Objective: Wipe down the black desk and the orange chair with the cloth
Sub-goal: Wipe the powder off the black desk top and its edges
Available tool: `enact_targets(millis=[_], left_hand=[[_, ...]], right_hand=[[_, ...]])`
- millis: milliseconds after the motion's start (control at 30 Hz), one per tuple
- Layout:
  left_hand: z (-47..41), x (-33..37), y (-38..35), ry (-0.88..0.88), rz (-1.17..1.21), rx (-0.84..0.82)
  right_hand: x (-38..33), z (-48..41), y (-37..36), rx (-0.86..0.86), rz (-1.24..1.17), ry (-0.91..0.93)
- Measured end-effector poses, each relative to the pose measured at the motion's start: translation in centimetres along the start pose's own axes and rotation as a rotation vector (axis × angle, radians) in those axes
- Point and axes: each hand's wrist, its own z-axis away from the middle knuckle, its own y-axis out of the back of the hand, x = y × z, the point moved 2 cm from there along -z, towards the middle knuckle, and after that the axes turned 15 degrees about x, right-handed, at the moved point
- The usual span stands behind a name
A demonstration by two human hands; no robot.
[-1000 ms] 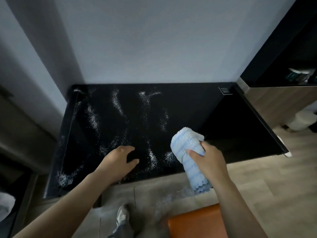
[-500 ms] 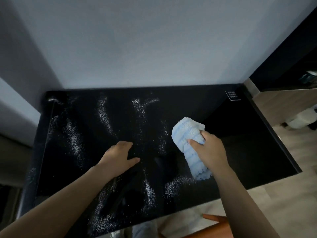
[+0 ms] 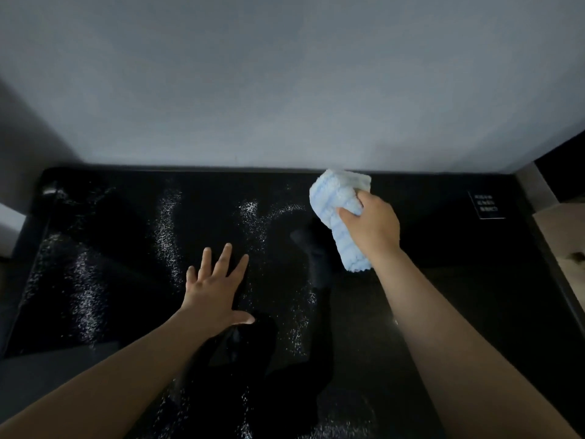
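Black desk (image 3: 443, 312), glossy, fills head view; back edge against grey wall (image 3: 285, 90). Light blue cloth (image 3: 338, 201) bunched in right hand (image 3: 372, 228), fingers curled round it, near desk's back edge, right of centre; cannot tell whether cloth touches surface. Left hand (image 3: 212, 293) flat on desk, fingers straight and spread, holding nothing. White speckled streaks (image 3: 167, 223) across left and middle. Small label (image 3: 487, 205) at far right corner.

Left hand (image 3: 218, 289) flat, fingers spread, forearm stretched forward at near left. Right hand (image 3: 372, 228) farther out, right of centre, fingers curled gripping cloth (image 3: 338, 198).
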Motion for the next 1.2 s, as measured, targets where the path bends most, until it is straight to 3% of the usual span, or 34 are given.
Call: enact_targets(millis=[400, 533, 1200], left_hand=[[-1.6, -0.5, -3.9, 0.079, 0.060, -0.056], [-1.8, -0.5, -4.0, 0.085, 0.056, -0.074], [-2.1, -0.2, -3.6, 0.068, 0.019, -0.080]], right_hand=[[0.4, -8.3, -8.7, 0.017, 0.064, 0.073], [0.4, -9.3, -10.7, -0.056, 0.095, 0.087], [2.9, -2.6, -9.5, -0.089, 0.037, 0.098]])
